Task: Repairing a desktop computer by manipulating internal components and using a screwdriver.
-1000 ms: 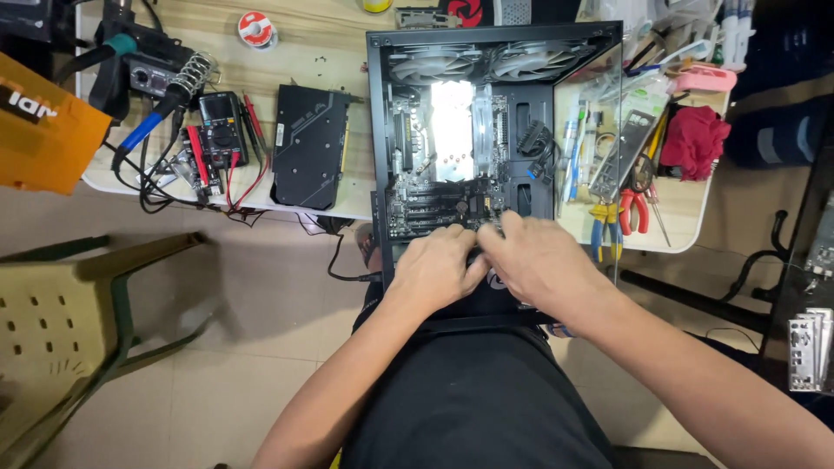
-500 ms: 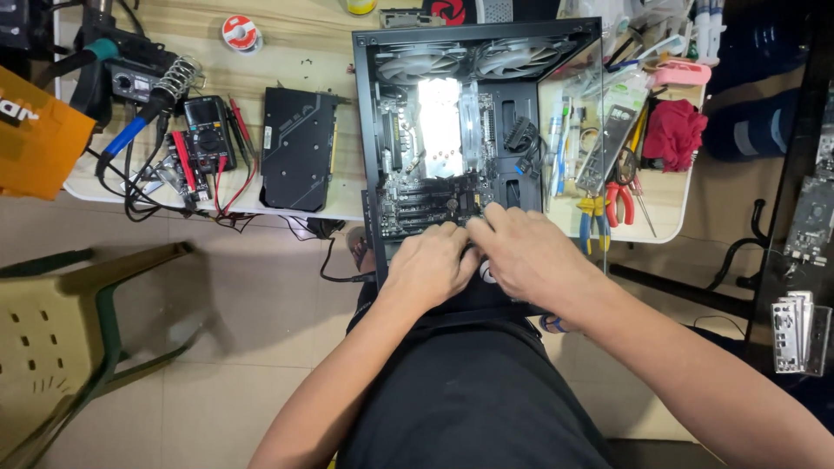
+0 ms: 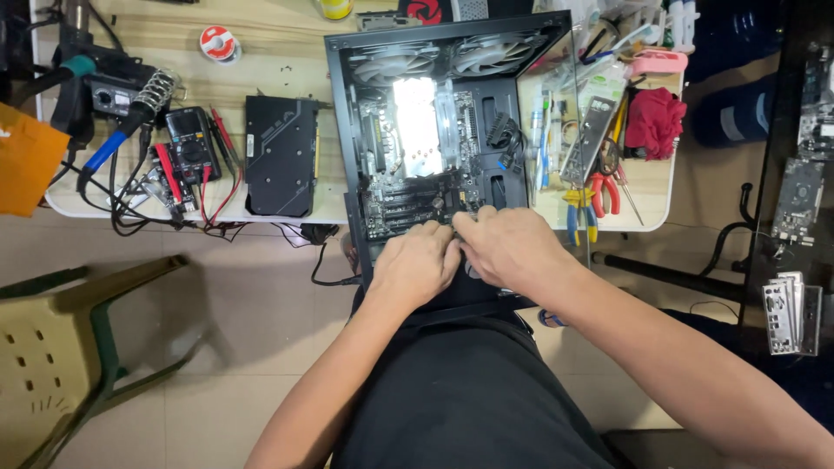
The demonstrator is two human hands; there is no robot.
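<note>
- Two big things: the desk (image 3: 261, 35) carries an open black computer case (image 3: 343, 130), its near edge over the person's lap.
- Graphics card (image 3: 280, 156) lies beside it.
- Left hand (image 3: 415, 265) and right hand (image 3: 512, 247) stay together, as before, at the motherboard's (image 3: 408, 200) lower edge; fingers curled, grip unclear.

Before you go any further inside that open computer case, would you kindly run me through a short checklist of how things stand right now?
1. Both hands at the work: ok. The left hand and right hand sit together at the near edge of the computer case.
2. What the fingers hold: cannot tell, they hide it.
3. Case open and lit inside: ok, the motherboard shows.
4. Graphics card out of the way: ok, it lies on the table left of the case.
5. Pliers near: ok, right of the case.
6. Multimeter leads clear of the case: ok.
</note>
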